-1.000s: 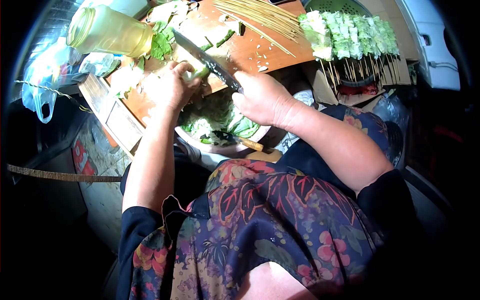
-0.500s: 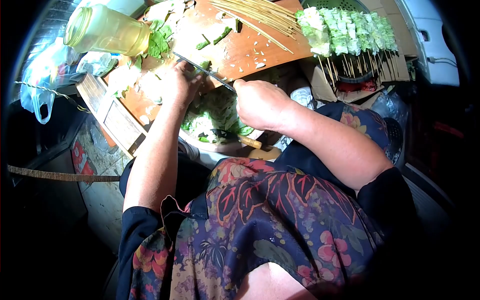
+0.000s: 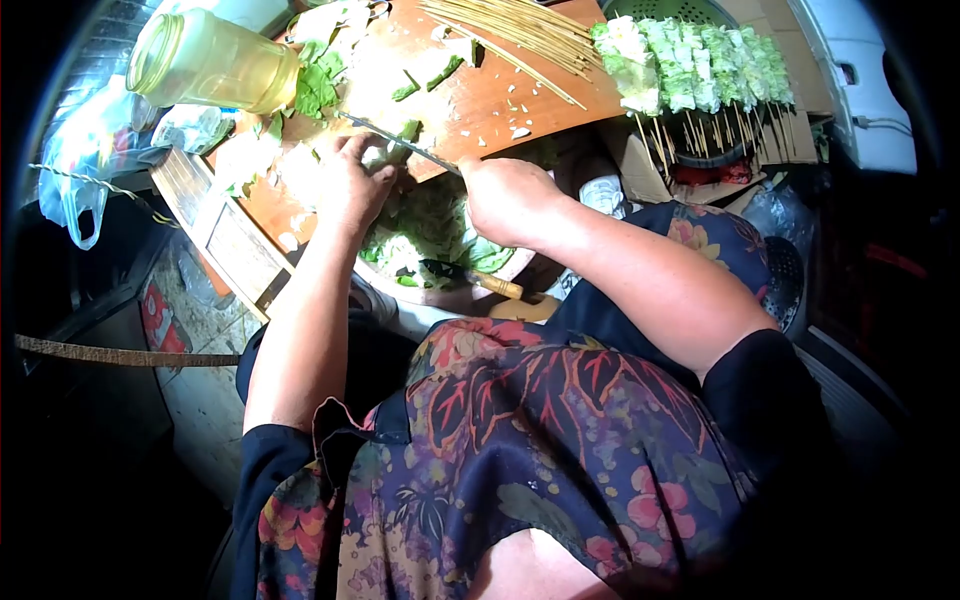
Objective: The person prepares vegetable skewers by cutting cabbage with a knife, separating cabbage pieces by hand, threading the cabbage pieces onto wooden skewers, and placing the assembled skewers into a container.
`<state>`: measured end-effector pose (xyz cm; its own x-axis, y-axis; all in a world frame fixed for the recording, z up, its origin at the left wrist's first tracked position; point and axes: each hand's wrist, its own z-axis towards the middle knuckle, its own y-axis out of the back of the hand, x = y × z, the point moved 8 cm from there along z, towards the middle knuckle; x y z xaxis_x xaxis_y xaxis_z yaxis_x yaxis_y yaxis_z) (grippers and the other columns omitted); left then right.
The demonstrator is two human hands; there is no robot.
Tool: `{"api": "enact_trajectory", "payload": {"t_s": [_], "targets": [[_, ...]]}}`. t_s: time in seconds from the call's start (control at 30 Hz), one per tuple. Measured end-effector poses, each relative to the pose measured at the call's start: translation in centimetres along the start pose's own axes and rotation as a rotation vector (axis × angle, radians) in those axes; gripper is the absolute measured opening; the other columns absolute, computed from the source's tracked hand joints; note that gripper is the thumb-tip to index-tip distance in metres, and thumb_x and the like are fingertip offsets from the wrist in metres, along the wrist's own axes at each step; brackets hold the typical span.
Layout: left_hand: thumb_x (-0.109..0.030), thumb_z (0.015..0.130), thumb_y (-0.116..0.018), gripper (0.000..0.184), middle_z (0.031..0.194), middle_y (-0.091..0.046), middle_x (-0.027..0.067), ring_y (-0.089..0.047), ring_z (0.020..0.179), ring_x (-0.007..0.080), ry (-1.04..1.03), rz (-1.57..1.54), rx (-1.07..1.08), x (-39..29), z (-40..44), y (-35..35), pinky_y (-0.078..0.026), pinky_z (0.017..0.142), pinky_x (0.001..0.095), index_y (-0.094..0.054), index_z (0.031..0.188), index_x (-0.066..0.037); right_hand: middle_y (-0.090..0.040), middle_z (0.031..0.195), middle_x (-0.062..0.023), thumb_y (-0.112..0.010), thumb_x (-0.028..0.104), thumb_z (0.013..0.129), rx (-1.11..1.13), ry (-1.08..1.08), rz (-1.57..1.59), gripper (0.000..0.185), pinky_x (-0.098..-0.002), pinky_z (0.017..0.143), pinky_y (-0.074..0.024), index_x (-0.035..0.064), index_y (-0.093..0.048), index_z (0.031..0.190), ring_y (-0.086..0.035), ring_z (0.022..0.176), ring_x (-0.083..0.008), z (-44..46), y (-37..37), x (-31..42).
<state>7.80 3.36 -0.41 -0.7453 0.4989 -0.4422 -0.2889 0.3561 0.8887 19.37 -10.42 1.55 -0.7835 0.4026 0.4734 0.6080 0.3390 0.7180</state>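
Note:
My right hand (image 3: 512, 200) is closed round the handle of a long, thin-bladed knife (image 3: 418, 150), its blade pointing up and left across the wooden board (image 3: 500, 110). My left hand (image 3: 352, 188) has its fingers bent round a pale green vegetable piece (image 3: 374, 157) at the board's near edge, close to the blade. Below both hands is a basin (image 3: 520, 262) of chopped leafy greens (image 3: 425, 235). A second blade with a wooden handle (image 3: 500, 287) lies across the basin's near side.
Bamboo skewers (image 3: 520, 35) lie along the board's far side. Skewered cabbage pieces (image 3: 700, 65) rest over a colander (image 3: 700, 12) at right. A glass jar (image 3: 215, 62) of yellowish liquid lies tilted at upper left, near a plastic bag (image 3: 85, 150). Leaf scraps (image 3: 318, 85) are scattered about.
My right hand and the knife have shifted slightly left. My left hand has moved a little left, and more of the pale vegetable piece shows beside its fingers.

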Motion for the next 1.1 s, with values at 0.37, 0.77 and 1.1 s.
{"api": "enact_trajectory", "payload": {"t_s": [0.37, 0.77, 1.1], "targets": [[-0.018, 0.07, -0.077, 0.026, 0.085, -0.062, 0.0111, -0.062, 0.084, 0.0274, 0.005, -0.055, -0.107, 0.2, 1.8, -0.1, -0.049, 0.076, 0.0347, -0.062, 0.088, -0.006, -0.063, 0.085, -0.0267, -0.047, 0.013, 0.081, -0.075, -0.091, 0.096, 0.027, -0.0473, 0.079, -0.0475, -0.0049, -0.056, 0.099, -0.062, 0.085, -0.0401, -0.7, 1.2, -2.4], [-0.013, 0.067, -0.075, 0.022, 0.092, -0.061, 0.0107, -0.06, 0.089, 0.0284, 0.035, -0.087, -0.07, 0.4, 2.5, -0.8, -0.048, 0.081, 0.0356, -0.063, 0.084, -0.007, -0.062, 0.084, -0.0273, -0.048, 0.015, 0.084, -0.047, -0.02, 0.141, 0.027, -0.0483, 0.079, -0.0477, -0.0059, -0.053, 0.099, -0.061, 0.084, -0.0414, -1.7, 1.8, 0.8], [-0.014, 0.069, -0.075, 0.02, 0.087, -0.063, 0.0114, -0.063, 0.079, 0.0277, 0.001, -0.053, -0.079, -0.1, 2.6, -0.4, -0.051, 0.073, 0.0355, -0.066, 0.085, -0.005, -0.062, 0.082, -0.0285, -0.048, 0.01, 0.081, 0.033, 0.027, 0.166, 0.023, -0.0474, 0.075, -0.049, -0.008, -0.054, 0.095, -0.062, 0.081, -0.0418, -0.6, 1.7, 1.5]]}}
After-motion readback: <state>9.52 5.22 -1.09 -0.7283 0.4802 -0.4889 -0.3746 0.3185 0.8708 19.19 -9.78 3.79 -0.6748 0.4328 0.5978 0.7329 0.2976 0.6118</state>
